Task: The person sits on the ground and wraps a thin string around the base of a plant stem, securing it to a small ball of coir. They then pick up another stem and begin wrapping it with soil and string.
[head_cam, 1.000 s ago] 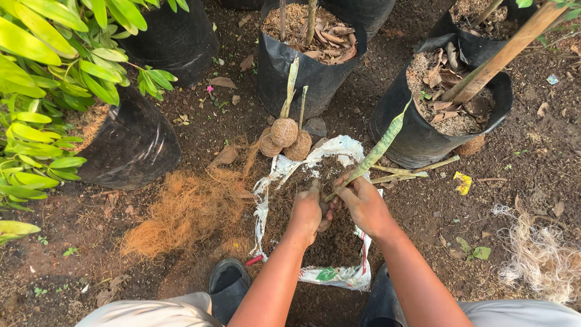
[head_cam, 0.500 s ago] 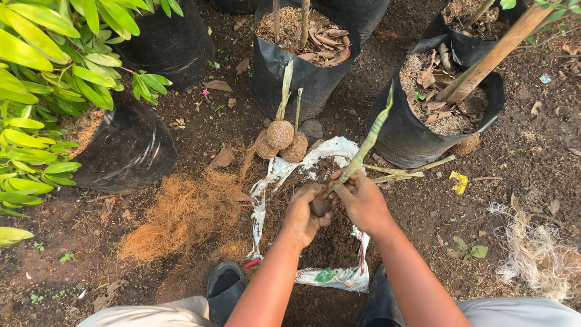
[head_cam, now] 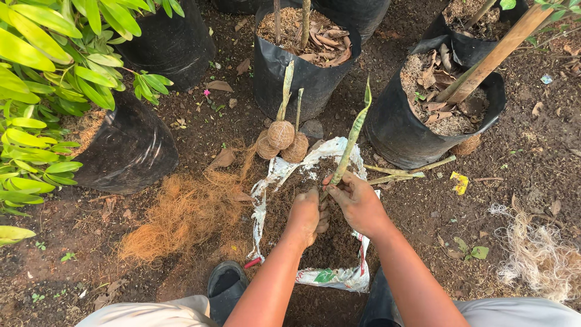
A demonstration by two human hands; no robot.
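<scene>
Both hands are working over the soil-filled white sack (head_cam: 272,181) on the ground, the right hand (head_cam: 358,203) pinching the base of a slim green cutting (head_cam: 353,136) that is standing tilted, the left hand (head_cam: 304,215) closing its grip around the soil at its foot

We've got dark brown soil (head_cam: 315,242) in a white sack (head_cam: 261,200) with a green patch and red print near its lower edge. The cutting (head_cam: 354,130) is green, mottled yellowish. 3 tan fibre balls (head_cam: 281,134) sit behind it. The fibre pile (head_cam: 181,215) glows orange-brown. We see black bags (head_cam: 417,130) topped with brown dry leaves, bright yellow-green foliage (head_cam: 42,79), and 1 yellow scrap (head_cam: 460,181).
</scene>
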